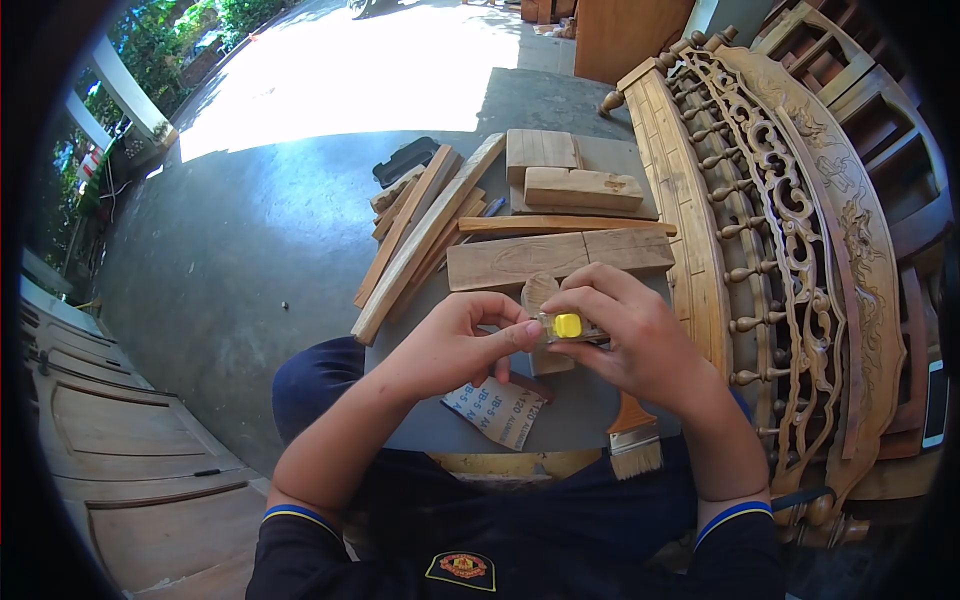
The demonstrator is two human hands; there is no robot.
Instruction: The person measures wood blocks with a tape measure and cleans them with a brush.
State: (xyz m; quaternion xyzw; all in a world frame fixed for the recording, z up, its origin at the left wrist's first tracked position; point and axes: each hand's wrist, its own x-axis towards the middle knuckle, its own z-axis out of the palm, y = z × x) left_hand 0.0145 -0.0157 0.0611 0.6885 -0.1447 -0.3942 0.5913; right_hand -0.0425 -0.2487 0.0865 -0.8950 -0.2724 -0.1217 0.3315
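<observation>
A small clear bottle with a yellow cap (567,325) is gripped between the thumb and fingers of my right hand (630,330), above the middle of the low grey table. My left hand (475,340) is closed, thumb and fingertip pinched right beside the bottle's clear part; what they pinch is too small to make out. Beneath my hands stands a carved piece of wood (540,290), partly covered by them. A sheet of sandpaper (497,410), marked 120, lies below my left hand. Under my right wrist rests a paintbrush (633,440), bristles toward me.
Long wooden strips (430,235) lie at the table's left. Wood blocks (583,188) and a wide board (515,260) lie farther back, near a black case (405,160). Carved furniture panels (790,200) lean at right, with a phone (934,403) there. Wooden doors (170,480) lie at left.
</observation>
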